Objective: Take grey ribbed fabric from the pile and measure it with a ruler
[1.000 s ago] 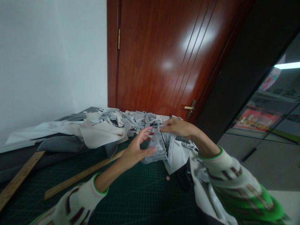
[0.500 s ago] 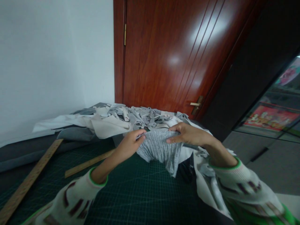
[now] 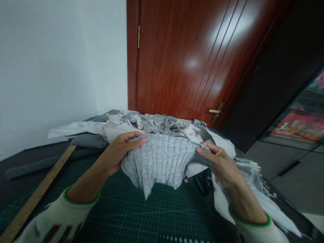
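A grey ribbed knit fabric piece [image 3: 159, 162] hangs spread out between both my hands, above a dark green cutting mat [image 3: 141, 212]. My left hand [image 3: 118, 152] grips its left upper edge, fingers curled over the top. At the right upper edge my right hand [image 3: 217, 162] pinches the cloth. The lower corner of the piece droops toward the mat. Both my sleeves are white with green cuffs.
A heap of grey and white fabric scraps [image 3: 149, 125] lies behind the knit piece. More white cloth [image 3: 253, 189] trails off to the right. A wooden ruler [image 3: 37, 195] lies at the left on the mat. A dark object [image 3: 204, 180] sits under the cloth. A red-brown door [image 3: 192, 57] stands behind.
My hands moved apart and toward me, stretching the knit piece wider and lifting it clear of the heap. One second ago only my right hand held it, bunched.
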Tool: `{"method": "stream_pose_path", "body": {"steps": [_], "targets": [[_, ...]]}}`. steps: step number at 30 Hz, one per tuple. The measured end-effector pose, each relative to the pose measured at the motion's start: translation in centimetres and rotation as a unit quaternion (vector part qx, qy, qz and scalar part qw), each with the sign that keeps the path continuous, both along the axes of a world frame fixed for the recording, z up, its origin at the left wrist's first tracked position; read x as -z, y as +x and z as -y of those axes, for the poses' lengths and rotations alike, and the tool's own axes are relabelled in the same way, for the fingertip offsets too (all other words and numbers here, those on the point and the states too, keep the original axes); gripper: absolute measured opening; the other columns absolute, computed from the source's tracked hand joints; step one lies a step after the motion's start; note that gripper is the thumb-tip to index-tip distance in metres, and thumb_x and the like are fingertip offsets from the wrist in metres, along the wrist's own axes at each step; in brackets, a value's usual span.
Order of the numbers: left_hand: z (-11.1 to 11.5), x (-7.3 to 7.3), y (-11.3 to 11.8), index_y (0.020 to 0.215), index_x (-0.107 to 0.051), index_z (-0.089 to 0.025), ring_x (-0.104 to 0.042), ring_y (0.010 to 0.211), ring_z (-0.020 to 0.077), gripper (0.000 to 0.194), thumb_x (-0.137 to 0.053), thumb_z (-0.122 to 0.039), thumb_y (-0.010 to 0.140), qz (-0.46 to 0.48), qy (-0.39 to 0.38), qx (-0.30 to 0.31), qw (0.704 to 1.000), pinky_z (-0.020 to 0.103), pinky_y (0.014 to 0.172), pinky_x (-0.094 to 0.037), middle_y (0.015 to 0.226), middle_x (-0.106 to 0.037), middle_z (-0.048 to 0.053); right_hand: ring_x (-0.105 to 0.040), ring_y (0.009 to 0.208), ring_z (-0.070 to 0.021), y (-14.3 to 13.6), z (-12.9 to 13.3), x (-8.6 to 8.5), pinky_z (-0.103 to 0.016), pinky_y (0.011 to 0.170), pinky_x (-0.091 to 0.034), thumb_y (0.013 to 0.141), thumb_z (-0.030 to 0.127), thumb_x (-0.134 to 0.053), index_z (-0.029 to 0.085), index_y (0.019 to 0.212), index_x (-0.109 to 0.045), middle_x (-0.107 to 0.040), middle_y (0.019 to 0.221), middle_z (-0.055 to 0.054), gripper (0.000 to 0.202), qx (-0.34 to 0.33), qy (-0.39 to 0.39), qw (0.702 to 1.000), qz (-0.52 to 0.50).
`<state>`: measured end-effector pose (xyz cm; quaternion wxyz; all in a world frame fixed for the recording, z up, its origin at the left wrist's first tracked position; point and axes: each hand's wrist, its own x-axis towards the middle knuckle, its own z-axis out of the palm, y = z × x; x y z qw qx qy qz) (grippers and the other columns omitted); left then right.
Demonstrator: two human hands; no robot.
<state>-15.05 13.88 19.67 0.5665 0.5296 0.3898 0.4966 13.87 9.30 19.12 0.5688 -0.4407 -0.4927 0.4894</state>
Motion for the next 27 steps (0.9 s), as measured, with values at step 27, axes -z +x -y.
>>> {"method": "stream_pose_path", "body": {"steps": [27], "targets": [[-1.2, 11.7, -3.5, 0.067, -0.067, -0.021, -0.069, 0.078, 0.0301, 0.020, -0.071, -0.035, 0.054, -0.219, -0.049, 0.059, 0.973, 0.037, 0.075, -0.049, 0.070, -0.074, 0.002, -0.040, 0.056, -0.0116, -0.2, -3.7, 12.5, -0.027, 0.057, -0.033, 0.065, 0.050, -0.069, 0.020, 0.066, -0.054, -0.044, 0.058, 0.007, 0.033, -0.075, -0.091, 0.965, 0.235]]}}
